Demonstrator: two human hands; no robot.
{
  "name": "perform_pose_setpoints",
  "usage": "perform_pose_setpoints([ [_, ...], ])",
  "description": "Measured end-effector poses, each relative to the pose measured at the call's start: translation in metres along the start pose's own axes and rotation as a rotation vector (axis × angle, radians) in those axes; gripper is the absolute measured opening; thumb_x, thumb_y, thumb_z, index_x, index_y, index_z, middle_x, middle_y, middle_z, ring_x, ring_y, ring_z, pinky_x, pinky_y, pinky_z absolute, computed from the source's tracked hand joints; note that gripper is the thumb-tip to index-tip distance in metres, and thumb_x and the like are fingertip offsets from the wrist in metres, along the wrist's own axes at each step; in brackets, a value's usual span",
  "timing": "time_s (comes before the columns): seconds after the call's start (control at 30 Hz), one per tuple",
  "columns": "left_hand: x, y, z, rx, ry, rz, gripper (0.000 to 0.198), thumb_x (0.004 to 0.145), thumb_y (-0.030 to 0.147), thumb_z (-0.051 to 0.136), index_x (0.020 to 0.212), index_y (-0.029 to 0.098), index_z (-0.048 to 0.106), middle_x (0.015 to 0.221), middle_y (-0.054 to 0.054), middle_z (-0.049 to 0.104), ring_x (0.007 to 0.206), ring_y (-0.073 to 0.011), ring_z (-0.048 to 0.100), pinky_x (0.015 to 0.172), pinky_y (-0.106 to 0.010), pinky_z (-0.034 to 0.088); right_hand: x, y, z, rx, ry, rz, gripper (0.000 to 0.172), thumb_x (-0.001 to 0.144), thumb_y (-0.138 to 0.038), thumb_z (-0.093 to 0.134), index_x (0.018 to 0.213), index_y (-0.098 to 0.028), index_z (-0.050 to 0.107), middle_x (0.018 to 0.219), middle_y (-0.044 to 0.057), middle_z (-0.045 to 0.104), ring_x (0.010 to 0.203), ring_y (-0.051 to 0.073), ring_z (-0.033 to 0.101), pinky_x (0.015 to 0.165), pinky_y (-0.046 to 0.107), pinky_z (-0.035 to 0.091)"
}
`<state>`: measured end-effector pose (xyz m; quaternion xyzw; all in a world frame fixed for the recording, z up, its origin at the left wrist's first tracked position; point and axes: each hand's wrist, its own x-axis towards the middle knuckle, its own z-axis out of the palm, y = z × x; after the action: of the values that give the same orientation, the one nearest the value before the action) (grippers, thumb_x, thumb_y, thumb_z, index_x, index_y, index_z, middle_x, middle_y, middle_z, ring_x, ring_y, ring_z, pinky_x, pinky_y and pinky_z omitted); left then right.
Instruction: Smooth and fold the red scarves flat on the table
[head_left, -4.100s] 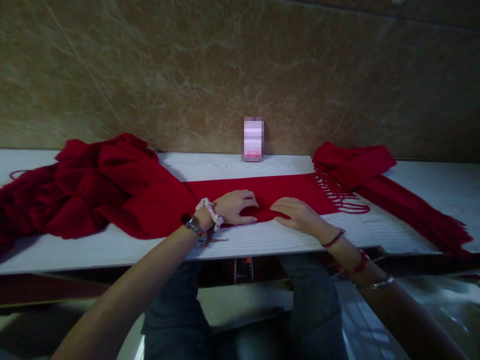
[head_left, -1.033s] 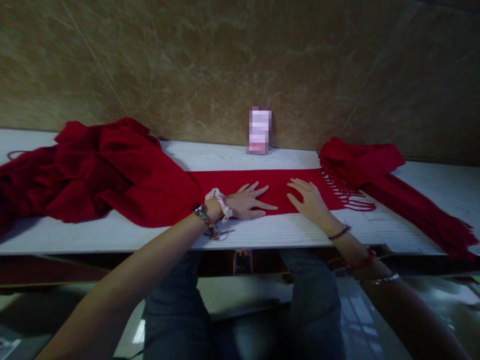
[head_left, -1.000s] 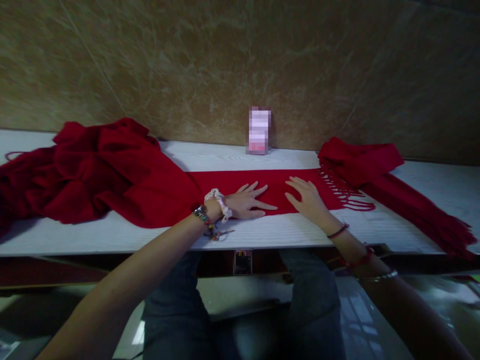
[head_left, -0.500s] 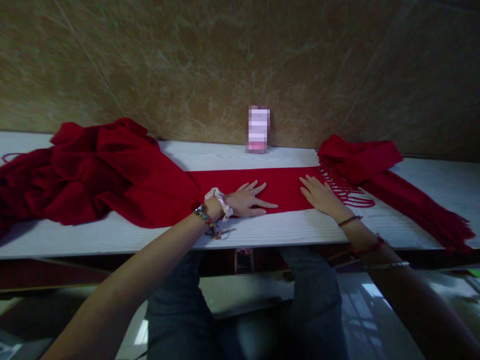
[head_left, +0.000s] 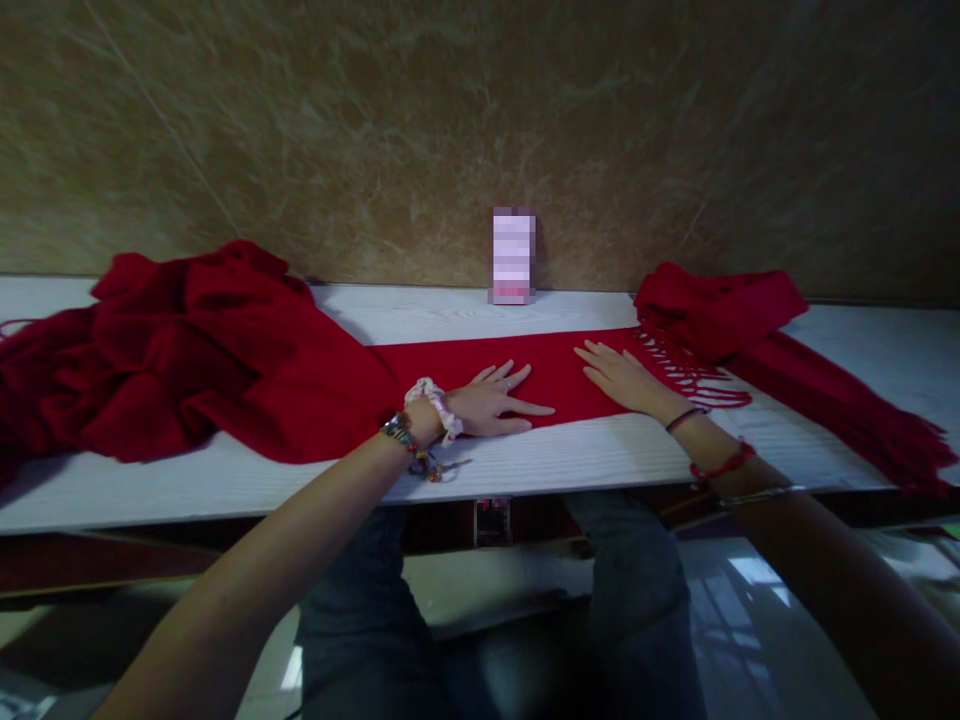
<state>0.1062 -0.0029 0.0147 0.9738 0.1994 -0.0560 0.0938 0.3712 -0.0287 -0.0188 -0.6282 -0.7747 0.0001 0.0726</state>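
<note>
Head view: looked down on a white table [head_left: 592, 455] by a brown wall [head_left: 420, 130].
Left hand [head_left: 487, 402]: rested splayed on the scarf [head_left: 559, 365], grasping nothing.
Right hand [head_left: 626, 380]: lay flat near the fringe [head_left: 686, 372], likewise loose.
Rucking risk: a sideways drag by either hand might have creased the scarf.
Snag risk: cords of the bracelet [head_left: 429, 466] might have caught it; a tangled fringe might have tugged the second scarf [head_left: 720, 315].
Scarf's place: mid-table, meeting a red pile [head_left: 202, 360]; whether one piece, could not be told.
Long axis: sideways along the table, fringe pointing right.
</note>
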Motion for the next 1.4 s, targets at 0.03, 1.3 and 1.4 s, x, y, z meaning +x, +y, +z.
perform_pose_setpoints([
  [0.03, 0.0, 0.0, 0.0, -0.001, 0.007, 0.001, 0.04, 0.088, 0.044, 0.039, 0.128, 0.041, 0.042, 0.149, -0.002, 0.016, 0.134, -0.0342, 0.011, 0.102, -0.057, 0.018, -0.003, 0.015, -0.001, -0.004, 0.01, 0.039, 0.049, 0.09, -0.034, 0.026, 0.136, -0.019, 0.035, 0.144, 0.009, 0.031, 0.132, 0.025, 0.027, 0.103, 0.054, 0.027],
  [1.3, -0.001, 0.003, -0.003, -0.058, -0.107, -0.066, 0.043, 0.089, 0.046, 0.036, 0.132, 0.042, 0.033, 0.149, 0.004, -0.009, 0.133, -0.0361, -0.007, 0.106, -0.055, 0.006, 0.06, -0.052, 0.004, 0.055, 0.003, -0.191, 0.048, 0.091, -0.033, 0.024, 0.134, -0.016, 0.038, 0.143, 0.011, 0.033, 0.131, 0.024, 0.028, 0.104, 0.049, 0.027],
  [1.4, 0.0, 0.003, -0.003, -0.061, -0.101, -0.062, 0.043, 0.089, 0.046, 0.036, 0.132, 0.043, 0.034, 0.149, 0.004, -0.009, 0.133, -0.0362, -0.007, 0.106, -0.055, 0.005, 0.056, -0.044, 0.004, 0.057, -0.027, -0.13, 0.05, 0.091, -0.034, 0.023, 0.136, -0.016, 0.034, 0.144, 0.011, 0.031, 0.132, 0.024, 0.026, 0.105, 0.05, 0.024],
])
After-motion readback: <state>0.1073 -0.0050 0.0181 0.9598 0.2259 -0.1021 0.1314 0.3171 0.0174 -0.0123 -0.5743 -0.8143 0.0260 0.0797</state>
